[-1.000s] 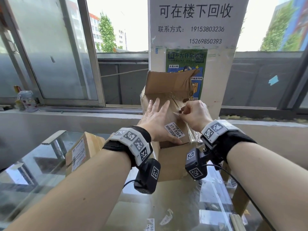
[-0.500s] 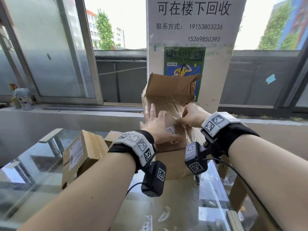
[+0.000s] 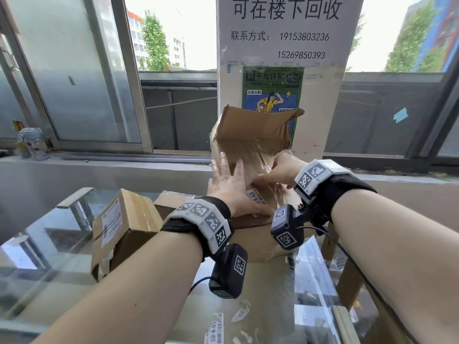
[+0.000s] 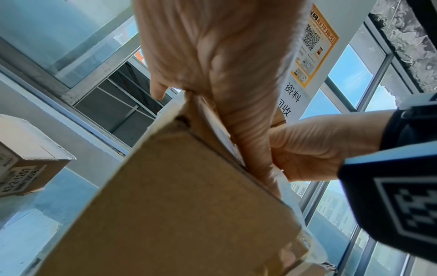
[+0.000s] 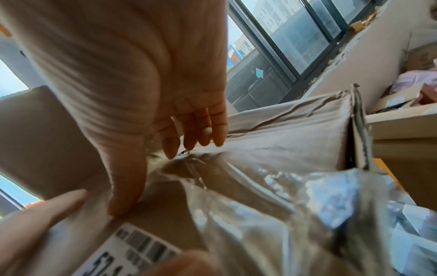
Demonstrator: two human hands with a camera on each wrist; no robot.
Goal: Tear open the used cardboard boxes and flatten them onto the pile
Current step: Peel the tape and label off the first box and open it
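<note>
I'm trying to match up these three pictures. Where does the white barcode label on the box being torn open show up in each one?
Head: the white barcode label sits centre, between the two hands, partly under the left thumb.
Left wrist: only a blurred white sliver shows edge-on beside the left hand; likely the label.
Right wrist: bottom left, barcode visible.
Shared landmark: the cardboard box itself.

Three cardboard boxes [image 3: 250,145] [image 3: 124,227] [image 3: 173,202], two hands [image 3: 231,187] [image 3: 283,170]

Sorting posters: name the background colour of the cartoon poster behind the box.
Green poster, blue picture panel; head view.
</note>
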